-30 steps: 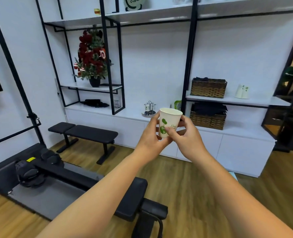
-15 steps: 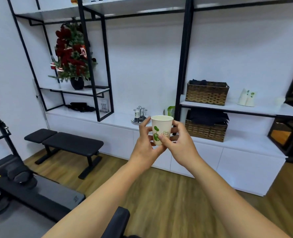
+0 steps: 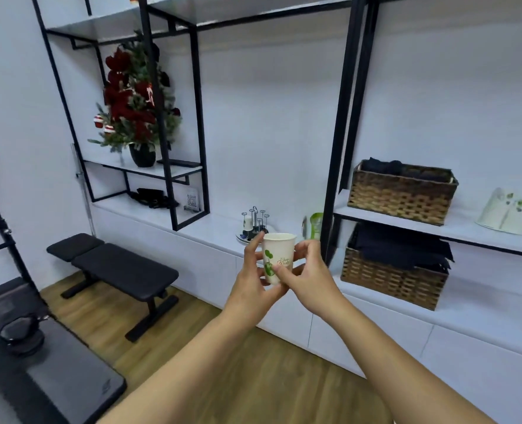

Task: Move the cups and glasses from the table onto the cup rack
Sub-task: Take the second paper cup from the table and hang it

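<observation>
A white paper cup (image 3: 278, 254) with a green leaf print is held upright in front of me, at chest height. My left hand (image 3: 252, 281) grips its left side and bottom. My right hand (image 3: 310, 275) pinches its right side and front with thumb and fingers. Behind the cup, on the white counter, stands the metal cup rack (image 3: 254, 223) on a round base, with one small white cup hanging on its left peg. A green and white cup (image 3: 315, 225) stands to the right of the rack, partly hidden by a black post.
A white counter (image 3: 210, 232) runs along the wall. Two wicker baskets (image 3: 402, 192) sit on shelves at right. A black post (image 3: 344, 127) rises beside the rack. A black bench (image 3: 116, 266) and gym equipment (image 3: 21, 332) stand on the wooden floor at left.
The view has come closer to the counter and rack and shifted right. Both hands keep the same hold on the paper cup.
</observation>
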`<action>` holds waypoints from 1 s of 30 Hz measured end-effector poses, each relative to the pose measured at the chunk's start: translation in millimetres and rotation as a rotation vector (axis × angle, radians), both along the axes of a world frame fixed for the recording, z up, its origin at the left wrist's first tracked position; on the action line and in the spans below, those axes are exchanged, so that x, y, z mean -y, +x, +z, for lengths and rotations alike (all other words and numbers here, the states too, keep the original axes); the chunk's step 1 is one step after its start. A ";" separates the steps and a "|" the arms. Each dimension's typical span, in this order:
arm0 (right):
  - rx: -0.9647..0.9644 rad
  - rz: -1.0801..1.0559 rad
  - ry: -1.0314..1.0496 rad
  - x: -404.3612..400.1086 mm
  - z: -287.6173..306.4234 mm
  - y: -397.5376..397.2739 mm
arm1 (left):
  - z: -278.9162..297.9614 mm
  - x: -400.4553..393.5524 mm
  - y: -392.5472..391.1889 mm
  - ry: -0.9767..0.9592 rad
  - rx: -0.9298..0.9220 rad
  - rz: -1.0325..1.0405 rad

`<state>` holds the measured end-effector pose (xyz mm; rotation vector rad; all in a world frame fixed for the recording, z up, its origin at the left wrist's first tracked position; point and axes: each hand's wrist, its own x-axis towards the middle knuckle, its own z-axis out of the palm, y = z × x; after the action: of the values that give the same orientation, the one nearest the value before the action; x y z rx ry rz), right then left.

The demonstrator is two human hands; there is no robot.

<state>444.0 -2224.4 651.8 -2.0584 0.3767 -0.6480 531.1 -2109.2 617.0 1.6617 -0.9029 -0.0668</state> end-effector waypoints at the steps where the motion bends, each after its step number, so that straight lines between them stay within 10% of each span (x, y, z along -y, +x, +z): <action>1: -0.015 0.015 -0.008 17.1 2.5 7.7 | -0.2 14.4 5.0 0.006 -0.010 0.008; 30: -0.183 0.105 0.522 279.4 -83.3 409.4 | -77.4 259.5 398.7 0.300 -0.047 0.040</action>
<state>853.3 -2503.8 568.5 -1.6243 0.4821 -0.2590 929.8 -2368.7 539.6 1.9469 -0.8545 -0.2226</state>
